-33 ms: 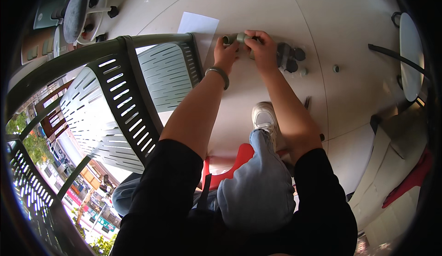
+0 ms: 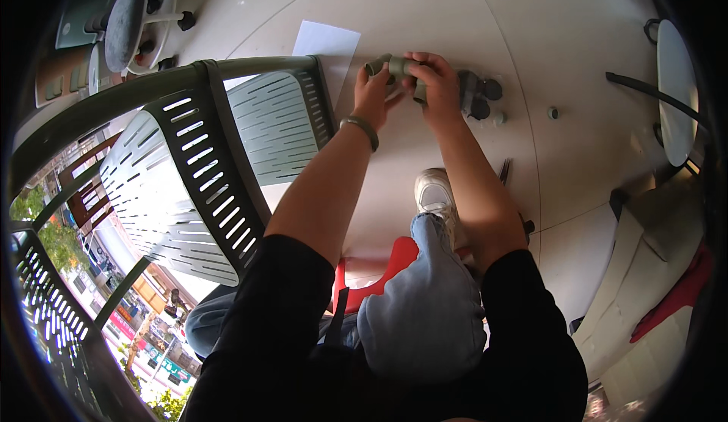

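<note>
Both my hands are held out over a pale floor, close together. My left hand (image 2: 373, 97), with a bracelet on its wrist, grips a grey-green pipe fitting (image 2: 385, 65) at its left end. My right hand (image 2: 436, 87) holds the right end of the same piece, and its fingers hide that part. Just right of my hands, several more grey-green and dark fittings (image 2: 476, 94) lie on the floor. Two small round parts (image 2: 553, 112) lie apart further right.
A green slatted chair (image 2: 227, 141) stands at my left, with a white sheet of paper (image 2: 327, 47) beyond it. My white shoe (image 2: 434, 194) and a red stool (image 2: 396, 259) are below. A dark tool (image 2: 504, 170) lies on the floor. A round table (image 2: 675, 88) is at the right.
</note>
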The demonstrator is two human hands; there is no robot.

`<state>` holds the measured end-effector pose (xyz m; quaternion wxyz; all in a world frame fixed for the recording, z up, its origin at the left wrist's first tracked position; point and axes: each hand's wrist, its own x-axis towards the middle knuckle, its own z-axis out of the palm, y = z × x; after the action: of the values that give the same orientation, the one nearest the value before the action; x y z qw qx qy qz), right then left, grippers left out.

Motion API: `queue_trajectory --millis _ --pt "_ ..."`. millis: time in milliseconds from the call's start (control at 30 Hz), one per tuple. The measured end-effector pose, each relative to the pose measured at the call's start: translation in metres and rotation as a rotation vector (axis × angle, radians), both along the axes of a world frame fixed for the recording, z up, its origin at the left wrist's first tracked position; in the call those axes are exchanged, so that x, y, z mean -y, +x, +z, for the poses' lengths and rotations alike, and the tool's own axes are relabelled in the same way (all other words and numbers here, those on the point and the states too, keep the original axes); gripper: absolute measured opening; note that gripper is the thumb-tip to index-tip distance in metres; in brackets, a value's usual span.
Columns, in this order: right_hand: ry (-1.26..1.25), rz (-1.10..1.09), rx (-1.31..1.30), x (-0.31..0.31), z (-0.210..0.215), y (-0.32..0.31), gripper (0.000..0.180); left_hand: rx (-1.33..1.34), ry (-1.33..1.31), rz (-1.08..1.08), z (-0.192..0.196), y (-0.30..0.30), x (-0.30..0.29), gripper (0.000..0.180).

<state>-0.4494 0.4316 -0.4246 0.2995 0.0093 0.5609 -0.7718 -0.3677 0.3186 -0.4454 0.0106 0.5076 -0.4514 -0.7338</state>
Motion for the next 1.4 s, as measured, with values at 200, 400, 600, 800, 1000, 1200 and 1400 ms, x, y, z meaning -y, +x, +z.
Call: queue_trajectory --millis 200,400,600,800,1000,1200,1400 --pt "0.177 0.106 -0.172 -0.034 0.064 0.047 0.025 -0.433 0.758 0.312 0.032 0.01 -0.047 0.055" --pt "0.108 -0.376 -0.409 -0.058 0.115 0.054 0.01 -0.821 1.19 0.395 0.081 0.019 -0.075 0.051" --pt "0.375 -0.214 -0.834 -0.086 0.115 0.056 0.02 -0.695 0.937 0.189 0.093 0.032 -0.1 0.053" --pt "0.964 -0.396 -0.035 -0.236 0.06 0.159 0.039 -0.834 1.153 0.12 0.099 0.041 -0.072 0.048" --pt "1.418 -0.291 0.316 -0.357 -0.082 0.261 0.055 -0.902 1.354 0.116 0.097 0.033 -0.07 0.049" --pt "1.527 -0.291 0.125 -0.359 -0.119 0.278 0.065 -0.776 1.379 0.175 0.093 -0.004 -0.082 0.053" --pt "1.493 -0.021 0.416 -0.338 -0.074 0.259 0.073 -0.693 1.247 0.008 0.115 -0.052 -0.084 0.049"
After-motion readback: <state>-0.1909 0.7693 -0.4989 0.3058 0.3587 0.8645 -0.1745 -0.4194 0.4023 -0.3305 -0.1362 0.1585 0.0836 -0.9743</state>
